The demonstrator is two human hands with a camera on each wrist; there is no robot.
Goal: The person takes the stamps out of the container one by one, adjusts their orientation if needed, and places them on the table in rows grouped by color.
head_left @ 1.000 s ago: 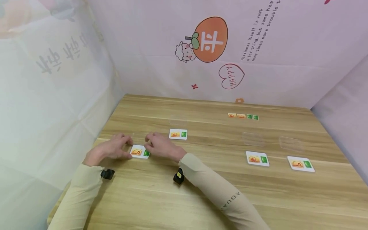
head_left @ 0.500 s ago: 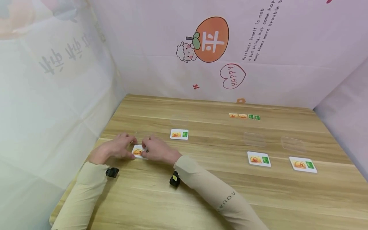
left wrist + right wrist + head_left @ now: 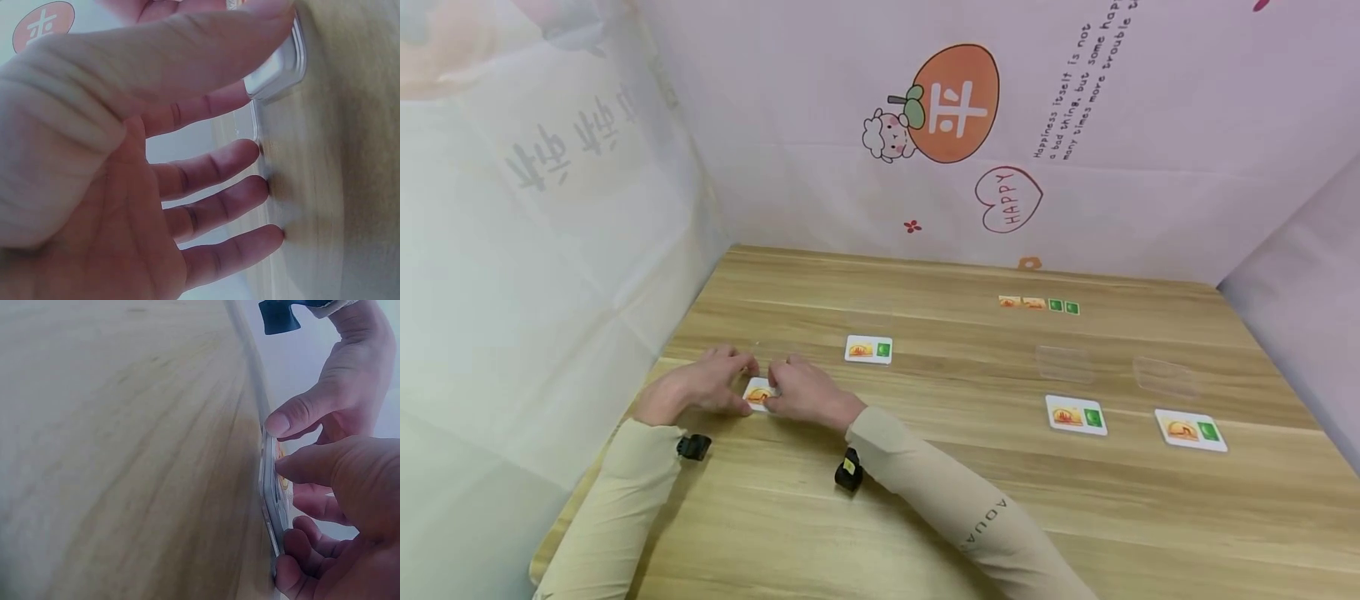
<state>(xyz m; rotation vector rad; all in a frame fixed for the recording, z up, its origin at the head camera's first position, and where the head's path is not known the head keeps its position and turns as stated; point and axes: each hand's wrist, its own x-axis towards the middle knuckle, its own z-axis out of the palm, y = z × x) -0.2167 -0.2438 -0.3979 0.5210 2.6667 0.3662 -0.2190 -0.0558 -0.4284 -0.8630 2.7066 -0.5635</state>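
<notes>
A white rounded card [image 3: 760, 392] with an orange picture lies at the left of the table, seen edge-on as a thin stack in the right wrist view. My left hand [image 3: 715, 382] holds its left end, thumb at the near edge and index finger at the far edge. The other left fingers [image 3: 225, 206] are spread loosely. My right hand [image 3: 808, 390] covers the card's right half. Its thumb [image 3: 303, 465] rests on the top face, and its curled fingers [image 3: 300, 550] lie against the right end. The green picture seen earlier is hidden beneath the right hand.
Similar picture cards lie behind [image 3: 868, 350], at the right [image 3: 1076, 415] and farther right [image 3: 1191, 430]. Clear plastic pieces [image 3: 1165, 377] lie behind the cards. Small orange pictures [image 3: 1010, 302] and green pictures [image 3: 1063, 307] line the back. A printed curtain [image 3: 820, 200] bounds the table.
My right hand has moved left over the card, covering its green picture. My left hand stays at the card's left end. The camera view has shifted slightly.
</notes>
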